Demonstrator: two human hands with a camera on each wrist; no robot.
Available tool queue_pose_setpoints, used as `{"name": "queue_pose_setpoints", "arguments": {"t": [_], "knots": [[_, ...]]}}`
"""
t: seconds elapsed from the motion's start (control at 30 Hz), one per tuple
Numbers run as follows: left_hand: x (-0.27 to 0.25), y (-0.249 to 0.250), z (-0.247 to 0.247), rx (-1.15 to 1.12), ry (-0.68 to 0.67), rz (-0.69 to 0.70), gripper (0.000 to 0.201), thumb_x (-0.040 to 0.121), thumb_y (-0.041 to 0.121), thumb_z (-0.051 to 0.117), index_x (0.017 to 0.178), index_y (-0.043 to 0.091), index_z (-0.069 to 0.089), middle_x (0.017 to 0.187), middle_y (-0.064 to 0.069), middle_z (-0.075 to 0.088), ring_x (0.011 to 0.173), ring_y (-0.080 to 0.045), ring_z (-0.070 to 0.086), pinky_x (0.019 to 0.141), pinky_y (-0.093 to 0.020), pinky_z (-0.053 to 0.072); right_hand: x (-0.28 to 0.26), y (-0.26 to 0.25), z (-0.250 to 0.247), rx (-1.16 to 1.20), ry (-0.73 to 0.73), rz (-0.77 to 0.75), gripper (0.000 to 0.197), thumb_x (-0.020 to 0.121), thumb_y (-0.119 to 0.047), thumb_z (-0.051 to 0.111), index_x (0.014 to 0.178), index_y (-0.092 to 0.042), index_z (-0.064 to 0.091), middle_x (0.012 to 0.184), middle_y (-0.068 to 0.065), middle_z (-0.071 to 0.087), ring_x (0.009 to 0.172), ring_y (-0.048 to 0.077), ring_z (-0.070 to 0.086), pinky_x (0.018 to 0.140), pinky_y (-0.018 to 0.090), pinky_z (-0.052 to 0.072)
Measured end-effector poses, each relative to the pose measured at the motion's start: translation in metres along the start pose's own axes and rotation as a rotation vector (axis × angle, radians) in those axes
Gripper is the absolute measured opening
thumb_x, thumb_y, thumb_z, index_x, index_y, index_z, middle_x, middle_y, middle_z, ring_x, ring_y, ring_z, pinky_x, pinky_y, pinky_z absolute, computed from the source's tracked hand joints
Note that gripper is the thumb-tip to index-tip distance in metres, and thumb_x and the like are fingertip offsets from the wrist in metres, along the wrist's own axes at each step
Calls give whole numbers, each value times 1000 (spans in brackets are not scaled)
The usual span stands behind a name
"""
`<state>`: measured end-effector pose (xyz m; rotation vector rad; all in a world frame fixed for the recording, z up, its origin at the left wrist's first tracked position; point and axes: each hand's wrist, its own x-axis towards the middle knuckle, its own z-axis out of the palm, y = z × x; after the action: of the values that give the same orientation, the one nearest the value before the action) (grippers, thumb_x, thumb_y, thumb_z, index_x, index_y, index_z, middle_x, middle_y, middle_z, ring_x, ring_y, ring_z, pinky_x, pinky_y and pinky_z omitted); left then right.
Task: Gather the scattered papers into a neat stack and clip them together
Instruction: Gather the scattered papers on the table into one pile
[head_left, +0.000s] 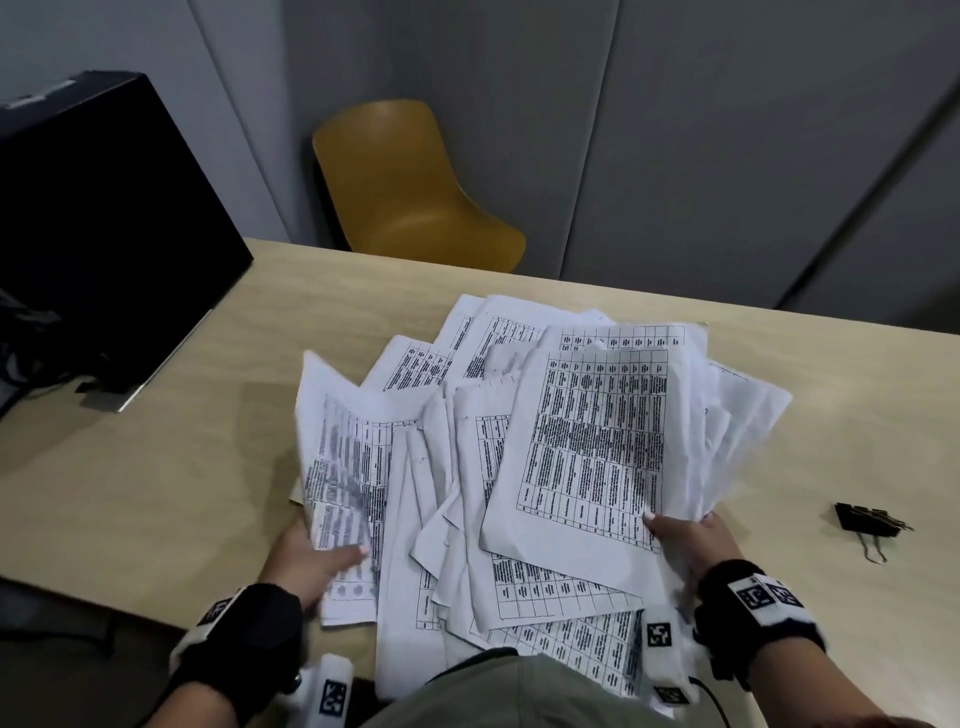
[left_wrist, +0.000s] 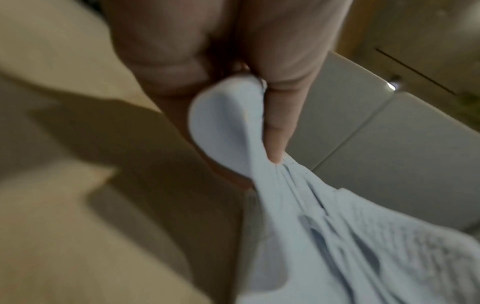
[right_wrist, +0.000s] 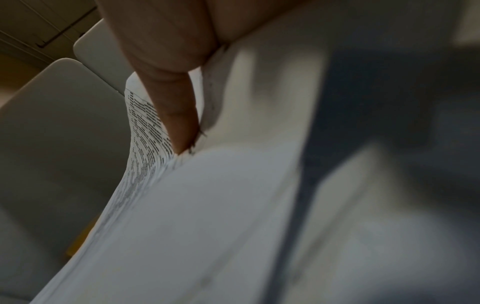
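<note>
A loose, fanned pile of white printed papers (head_left: 545, 467) with black tables lies on the wooden table (head_left: 156, 467), partly lifted toward me. My left hand (head_left: 317, 561) grips the pile's left edge, thumb on top; in the left wrist view the papers (left_wrist: 298, 226) bunch under my fingers (left_wrist: 280, 127). My right hand (head_left: 691, 540) pinches the right edge, thumb on the top sheet; the right wrist view shows a finger (right_wrist: 176, 115) pressed on the sheets (right_wrist: 194, 216). A black binder clip (head_left: 867, 519) lies on the table to the right of my right hand.
A black monitor (head_left: 93, 234) stands at the table's left on a silver base. A yellow chair (head_left: 405, 192) sits behind the far edge, against grey wall panels. Bare tabletop shows to the left of the pile and around the clip.
</note>
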<state>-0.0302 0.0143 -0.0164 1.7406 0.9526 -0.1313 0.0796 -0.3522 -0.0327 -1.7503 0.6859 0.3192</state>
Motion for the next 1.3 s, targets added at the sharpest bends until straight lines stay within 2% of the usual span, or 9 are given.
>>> {"name": "queue_pose_setpoints", "arguments": {"t": [0.07,0.13,0.3,0.4,0.5,0.57,0.7,0.9,1.3], "knots": [[-7,-2,9,-102,-124,-33,30,61,-7,76,84,6,60,99,-24,67,64,-22,66,65,-28,53,0,1,0,-9,3,3,29,80,-8,67,103,3,54,68,17,59,52,25,53,44,21,40],[-6,-3,16,-114,-81,-33,24,59,-4,73,76,8,61,93,-24,68,66,-22,63,72,-30,50,-1,1,1,-9,-4,-2,26,80,-8,66,102,1,54,67,16,59,52,25,54,44,21,40],[4,-3,4,-342,-106,-201,17,78,-16,51,88,-5,58,55,-15,69,47,-29,66,46,-38,56,1,2,1,-10,4,-6,29,80,-10,67,103,1,53,71,17,61,60,27,57,52,25,42],[-4,-7,9,-255,-178,-131,29,69,-7,70,95,4,63,65,-5,74,55,-18,70,51,-31,57,3,5,1,-11,9,28,36,79,-14,69,108,1,53,74,18,62,60,27,57,52,24,41],[-11,-8,23,-177,-196,-104,63,42,5,86,101,4,63,91,-13,74,82,-26,71,75,-39,57,8,6,-2,-18,34,56,42,77,-19,70,109,0,51,74,17,60,58,25,53,50,23,37],[-15,-6,33,-81,-127,-66,64,44,1,86,102,5,61,95,-12,71,90,-27,67,83,-35,52,9,5,-2,-36,26,48,43,76,-18,71,108,3,51,73,17,60,57,25,53,51,26,40],[-20,6,41,80,-61,-49,40,59,-3,78,95,2,61,86,-12,66,82,-25,63,74,-26,45,9,8,3,-58,12,-5,42,73,-13,73,106,6,55,82,23,66,68,33,62,71,40,51],[-10,-6,30,-21,-15,-101,13,68,-7,67,76,3,63,87,-22,66,78,-28,61,78,-34,47,2,4,5,-23,29,-67,30,78,-8,69,100,-4,49,78,19,62,69,31,59,64,32,47],[-33,26,8,211,109,102,26,69,-8,61,93,1,60,85,-16,63,79,-29,61,73,-28,43,11,10,5,-6,20,-36,34,77,-6,69,105,1,52,86,22,62,64,28,57,54,24,42]]}}
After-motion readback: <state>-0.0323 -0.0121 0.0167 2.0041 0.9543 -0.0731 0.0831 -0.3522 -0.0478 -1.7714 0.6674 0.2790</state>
